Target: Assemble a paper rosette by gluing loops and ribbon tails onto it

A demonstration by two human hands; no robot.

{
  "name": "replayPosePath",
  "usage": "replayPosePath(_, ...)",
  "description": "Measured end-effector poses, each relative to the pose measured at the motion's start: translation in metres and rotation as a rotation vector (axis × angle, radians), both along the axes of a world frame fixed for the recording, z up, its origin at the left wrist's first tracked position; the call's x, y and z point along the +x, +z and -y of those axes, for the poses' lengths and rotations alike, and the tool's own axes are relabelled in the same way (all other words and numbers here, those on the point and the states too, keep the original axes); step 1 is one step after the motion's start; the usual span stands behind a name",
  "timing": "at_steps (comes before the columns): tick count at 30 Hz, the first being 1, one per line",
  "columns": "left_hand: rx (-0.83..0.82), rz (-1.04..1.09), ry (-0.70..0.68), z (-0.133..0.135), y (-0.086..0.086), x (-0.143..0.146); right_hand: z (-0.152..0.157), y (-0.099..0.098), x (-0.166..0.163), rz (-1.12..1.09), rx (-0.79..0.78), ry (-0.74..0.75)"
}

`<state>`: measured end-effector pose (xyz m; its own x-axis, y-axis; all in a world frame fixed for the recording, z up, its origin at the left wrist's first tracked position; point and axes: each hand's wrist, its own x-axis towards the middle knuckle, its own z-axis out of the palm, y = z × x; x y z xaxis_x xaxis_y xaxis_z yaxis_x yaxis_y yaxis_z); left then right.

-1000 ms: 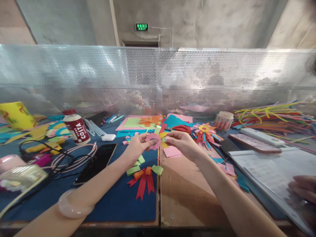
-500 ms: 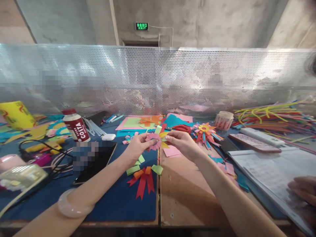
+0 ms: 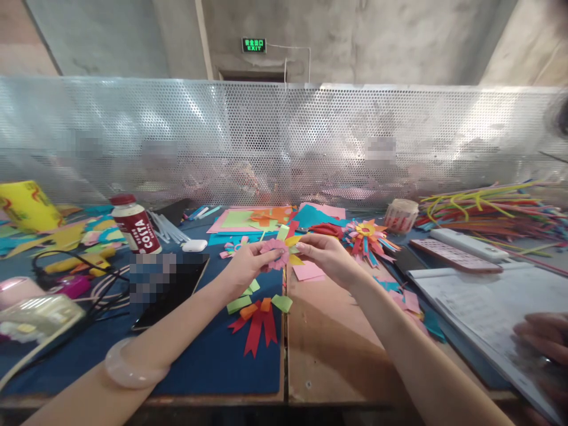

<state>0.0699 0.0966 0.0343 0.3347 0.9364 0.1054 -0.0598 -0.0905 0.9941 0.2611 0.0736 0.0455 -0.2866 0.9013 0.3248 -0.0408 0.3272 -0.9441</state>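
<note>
Between my two hands is a paper flower point(image 3: 276, 255) with a ruffled pink centre and yellow, green and red pieces sticking out around it. My left hand point(image 3: 245, 266) pinches its pink part with thumb and fingers. At the flower's right side, my right hand point(image 3: 326, 254) is closed on a yellow paper petal point(image 3: 296, 258). Red paper ribbon strips point(image 3: 255, 334) with orange loops lie on the blue mat just below, beside light green paper pieces point(image 3: 238, 305). A finished-looking multicoloured paper flower point(image 3: 366, 232) rests to the right of my right hand.
On the left stand a bottle point(image 3: 135, 225), a black tablet point(image 3: 177, 296) and tangled cables. Pink paper point(image 3: 308, 271), a jar point(image 3: 400, 216), pipe cleaners point(image 3: 488, 207) and a notebook point(image 3: 483, 313) lie right. Another person's hand point(image 3: 544, 337) is over the notebook. A perforated metal screen point(image 3: 284, 142) runs behind.
My hands stay almost in place on the paper flower, with the right fingers shifting slightly at the yellow petal. The other person's hand moves a little over the notebook.
</note>
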Motion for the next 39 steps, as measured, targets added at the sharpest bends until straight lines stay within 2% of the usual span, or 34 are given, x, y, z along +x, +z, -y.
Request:
replayPosePath(5,0.064,-0.047,0.038,0.000,0.006,-0.003,-0.002,0.001,-0.003,0.009,0.020,-0.074)
replayPosePath(10,0.100,0.049,0.202,-0.007,0.019,-0.013,-0.012,-0.010,-0.018,0.138,0.077,-0.229)
replayPosePath(16,0.131,0.065,0.237,-0.012,0.018,-0.016,-0.016,-0.025,-0.067,0.483,0.149,-0.163)
replayPosePath(20,0.147,0.058,0.234,-0.011,0.017,-0.015,-0.020,-0.028,-0.092,0.603,0.156,-0.232)
replayPosePath(24,0.163,0.059,0.243,-0.013,0.015,-0.016,-0.022,-0.032,-0.100,0.675,0.133,-0.235)
replayPosePath(28,0.168,0.061,0.247,-0.014,0.014,-0.017,-0.025,-0.033,-0.092,0.677,0.061,-0.191)
replayPosePath(31,0.156,0.056,0.230,-0.013,0.015,-0.017,-0.032,-0.027,-0.070,0.590,0.004,-0.190)
replayPosePath(36,0.110,0.022,0.129,-0.007,0.018,-0.012,-0.041,-0.001,-0.018,0.350,-0.012,-0.332)
replayPosePath(39,0.124,-0.091,0.089,-0.003,0.016,-0.011,-0.039,0.017,-0.002,0.209,0.012,-0.345)
